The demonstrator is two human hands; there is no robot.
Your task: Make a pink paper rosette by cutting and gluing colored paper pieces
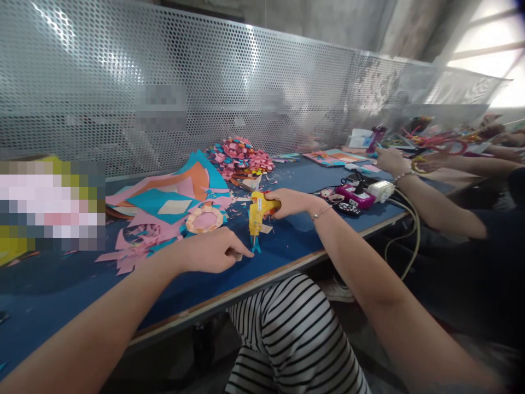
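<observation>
My right hand (pixel 289 202) is wrapped around the handle of a yellow hot glue gun (pixel 257 213), its nozzle pointing down at the table. Right under the nozzle lies a small blue paper piece (pixel 256 246). My left hand (pixel 215 250) presses at the edge of that piece with the index fingertip, while its other fingers are curled in. Just behind my left hand is a round pink and cream paper rosette (pixel 204 219). Pink paper scraps (pixel 127 249) lie to its left.
Blue, orange and pink paper sheets (pixel 164 197) spread behind my left hand, with a heap of small paper pieces (pixel 241 156) beyond. A purple power strip (pixel 355 196) with cables sits to the right. A co-worker's hand (pixel 394 162) is farther right. A perforated metal panel (pixel 213 71) borders the table.
</observation>
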